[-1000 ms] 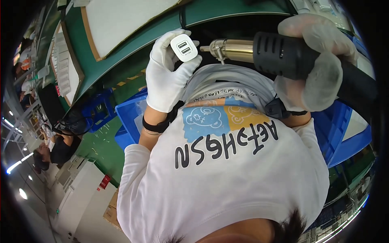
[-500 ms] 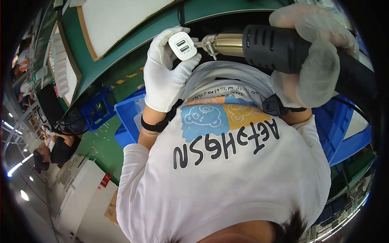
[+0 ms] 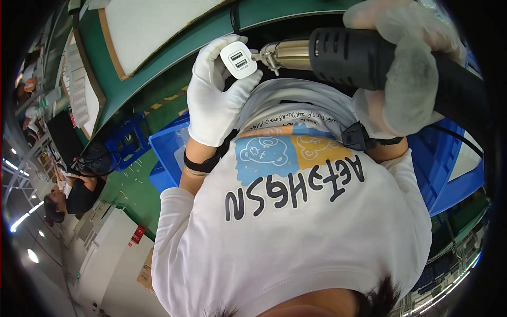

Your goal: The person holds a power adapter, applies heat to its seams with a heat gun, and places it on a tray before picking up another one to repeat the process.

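A small white USB charger with two ports facing up sits between the fingers and thumb of my left hand, which wears a white glove. My right hand, in a thin whitish glove with some fingertips covered, is closed round the black body of a hot air gun. The gun's metal nozzle points left, its narrow tip right beside the charger's side. Whether the tip touches the charger I cannot tell. The far side of the charger is hidden by my fingers.
A green workbench with a brown-edged white board lies beyond my hands. Blue bins flank my lap on both sides. At the left are a blue stool and a seated person.
The hot air gun and my right hand have shifted slightly to the left, bringing the nozzle a little closer to the charger. My left hand and the charger have hardly moved.
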`<action>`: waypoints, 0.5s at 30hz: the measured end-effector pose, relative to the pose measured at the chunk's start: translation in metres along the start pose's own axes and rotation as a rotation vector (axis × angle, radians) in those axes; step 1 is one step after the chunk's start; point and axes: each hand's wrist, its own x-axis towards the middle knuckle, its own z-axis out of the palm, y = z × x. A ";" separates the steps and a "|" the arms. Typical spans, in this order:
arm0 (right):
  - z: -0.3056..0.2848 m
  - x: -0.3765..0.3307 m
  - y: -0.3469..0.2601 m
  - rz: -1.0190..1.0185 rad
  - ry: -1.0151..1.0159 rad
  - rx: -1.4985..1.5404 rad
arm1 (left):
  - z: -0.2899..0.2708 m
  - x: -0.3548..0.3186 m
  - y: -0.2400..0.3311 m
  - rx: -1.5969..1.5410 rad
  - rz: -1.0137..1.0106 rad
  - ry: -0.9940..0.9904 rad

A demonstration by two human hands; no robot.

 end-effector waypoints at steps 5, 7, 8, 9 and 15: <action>-0.011 0.001 0.001 0.044 -0.070 0.028 | -0.001 0.000 -0.001 0.077 0.029 0.014; -0.014 0.004 -0.001 0.063 -0.100 0.039 | -0.001 -0.001 0.000 0.033 0.005 0.014; -0.013 0.004 -0.003 0.072 -0.114 0.044 | -0.001 -0.001 0.000 0.011 -0.007 0.013; -0.008 0.006 0.000 0.082 -0.129 0.050 | -0.001 -0.002 0.000 0.010 -0.008 0.013; -0.026 0.008 0.001 0.129 -0.213 0.080 | -0.001 -0.001 0.002 0.024 -0.019 0.012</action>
